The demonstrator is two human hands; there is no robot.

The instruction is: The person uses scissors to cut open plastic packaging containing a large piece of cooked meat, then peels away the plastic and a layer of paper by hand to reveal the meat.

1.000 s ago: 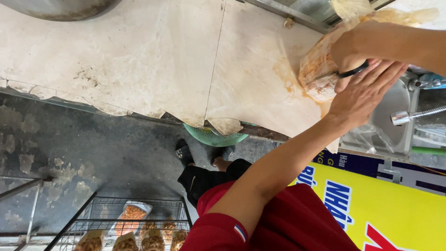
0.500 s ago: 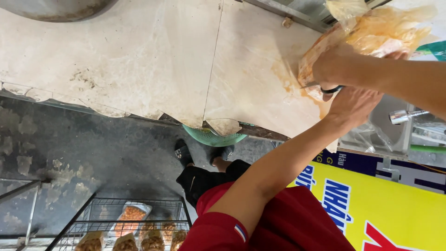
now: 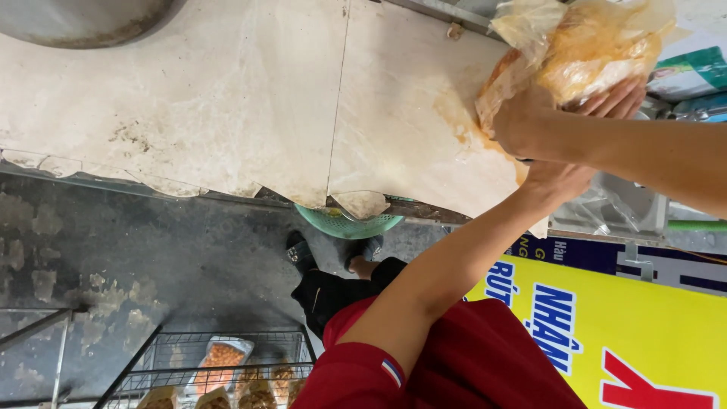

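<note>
Lifted since a second ago, crinkly clear plastic bag (image 3: 583, 45) of orange food is now sitting above the stained marble counter's (image 3: 227, 98) right edge, long axis tilting up-right. Right hand (image 3: 530, 121) is clamping its lower-left end; left hand (image 3: 564, 170), fingers together and flat, is pressing underneath.

You wear a dark red short-sleeved shirt (image 3: 462, 371), and its sleeve hem (image 3: 391, 372) carries a small patch with white, red and blue stripes. Both your forearms are bare, with no watch or glove showing. Below, you have black trousers (image 3: 333, 291) and dark open sandals (image 3: 299, 251) on your feet.
</note>
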